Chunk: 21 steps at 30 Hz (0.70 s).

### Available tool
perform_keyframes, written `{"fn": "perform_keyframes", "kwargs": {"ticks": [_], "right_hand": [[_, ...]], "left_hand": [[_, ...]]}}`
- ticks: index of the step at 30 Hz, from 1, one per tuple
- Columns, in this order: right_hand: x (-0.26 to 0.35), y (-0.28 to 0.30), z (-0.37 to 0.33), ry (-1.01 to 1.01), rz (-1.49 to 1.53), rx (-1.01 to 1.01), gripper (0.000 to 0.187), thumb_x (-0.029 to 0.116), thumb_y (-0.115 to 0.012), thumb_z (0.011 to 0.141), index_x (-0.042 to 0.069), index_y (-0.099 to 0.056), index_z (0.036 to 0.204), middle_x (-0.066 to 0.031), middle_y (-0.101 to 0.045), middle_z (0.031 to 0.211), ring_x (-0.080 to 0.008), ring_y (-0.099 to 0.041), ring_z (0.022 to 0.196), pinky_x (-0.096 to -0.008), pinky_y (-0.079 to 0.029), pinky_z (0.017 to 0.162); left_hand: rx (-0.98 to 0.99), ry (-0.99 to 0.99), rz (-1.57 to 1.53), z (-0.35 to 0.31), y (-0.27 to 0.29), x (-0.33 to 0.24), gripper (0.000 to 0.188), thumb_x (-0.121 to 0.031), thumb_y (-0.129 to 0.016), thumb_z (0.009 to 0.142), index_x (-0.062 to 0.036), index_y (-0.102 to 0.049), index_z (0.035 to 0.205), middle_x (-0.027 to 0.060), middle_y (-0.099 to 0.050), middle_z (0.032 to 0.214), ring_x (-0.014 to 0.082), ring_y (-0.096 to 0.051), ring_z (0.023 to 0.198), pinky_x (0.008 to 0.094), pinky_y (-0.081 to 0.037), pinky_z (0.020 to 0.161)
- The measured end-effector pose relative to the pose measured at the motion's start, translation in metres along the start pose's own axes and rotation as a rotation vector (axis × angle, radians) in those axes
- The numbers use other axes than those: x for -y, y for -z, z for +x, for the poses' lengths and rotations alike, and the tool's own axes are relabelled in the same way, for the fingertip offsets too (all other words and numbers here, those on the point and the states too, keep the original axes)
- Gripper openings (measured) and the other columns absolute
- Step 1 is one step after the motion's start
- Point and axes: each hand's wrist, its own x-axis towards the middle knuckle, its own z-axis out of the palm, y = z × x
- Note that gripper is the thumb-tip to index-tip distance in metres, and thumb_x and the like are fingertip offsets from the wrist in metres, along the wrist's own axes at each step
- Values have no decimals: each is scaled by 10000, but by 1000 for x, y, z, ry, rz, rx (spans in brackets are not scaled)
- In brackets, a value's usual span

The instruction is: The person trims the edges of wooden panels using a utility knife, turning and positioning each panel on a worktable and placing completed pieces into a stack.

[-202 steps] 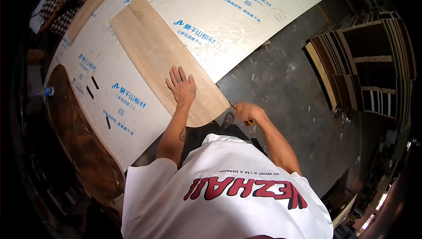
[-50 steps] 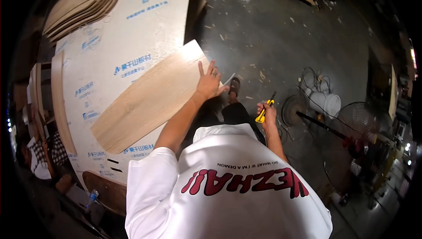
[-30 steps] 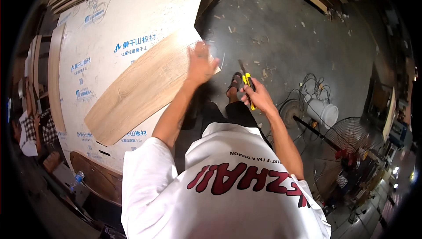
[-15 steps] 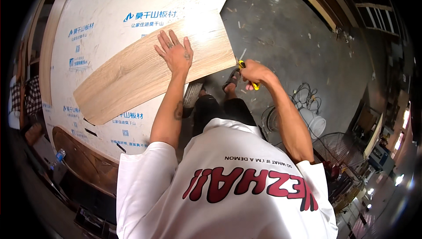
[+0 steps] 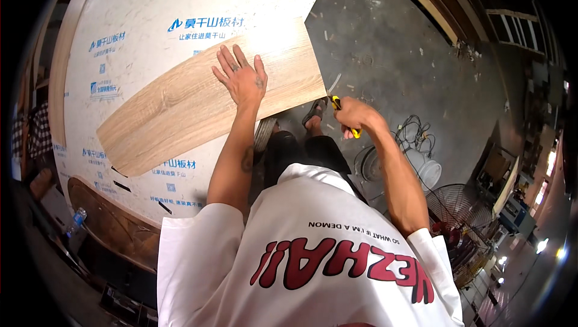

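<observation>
A wood-grain board (image 5: 180, 107) lies aslant on a large white printed sheet (image 5: 144, 32), its right end reaching past the sheet's edge. My left hand (image 5: 245, 83) rests flat on the board with fingers spread. Beside the board's lower right corner, my right hand (image 5: 357, 114) is wrapped round a yellow and black utility knife (image 5: 336, 102). The knife's front end is close to that corner; I cannot tell whether the blade touches it. A thin pale strip (image 5: 336, 80) shows just beyond the corner, against the floor.
Small scraps litter the grey concrete floor (image 5: 397, 74). To the right are a white bucket (image 5: 428, 173), tangled cables (image 5: 415, 133) and a wire-caged fan (image 5: 460, 212). A brown curved panel (image 5: 108, 219) and a plastic bottle (image 5: 77, 219) lie at lower left. My feet stand under the board's near edge.
My right hand and the knife have shifted a little right and toward me, by the board's corner. My left hand stays flat on the board. The whole view has moved slightly.
</observation>
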Motion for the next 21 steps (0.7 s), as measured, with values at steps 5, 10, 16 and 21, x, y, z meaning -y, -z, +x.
{"fn": "perform_keyframes", "kwargs": {"ticks": [5,10,16,21], "right_hand": [[-6,-8,7,-32,-67,-17,241,49,-482,878,-130,-581,751,-178,-646,607,-237,-658,496,-367,-528,463],[-27,-21,33,-75,-56,32,253,140,-592,897,-97,-671,864,-182,-681,667,-254,-682,508,-363,-562,487],[-120,-100,106,-7,298,-247,144,45,-553,910,-61,-618,980,-172,-705,798,-235,-703,622,-343,-580,549],[-111,-79,118,433,1193,-368,425,109,-600,992,-2,-475,1383,-146,-674,1102,-212,-703,861,-289,-581,709]], "left_hand": [[21,21,47,0,-1,3,759,-496,-324,1028,28,-213,1565,240,-73,1653,360,31,1540,596,81,1195],[-33,-2,14,0,0,3,769,-506,-356,1017,39,-256,1550,259,-114,1640,386,-7,1534,621,58,1186],[-58,-14,47,-6,-5,3,771,-523,-353,1020,42,-284,1540,259,-153,1632,406,-52,1529,630,45,1187],[-29,-3,-27,0,-3,3,749,-513,-366,1020,30,-311,1533,245,-164,1633,365,-69,1535,594,26,1211]]}}
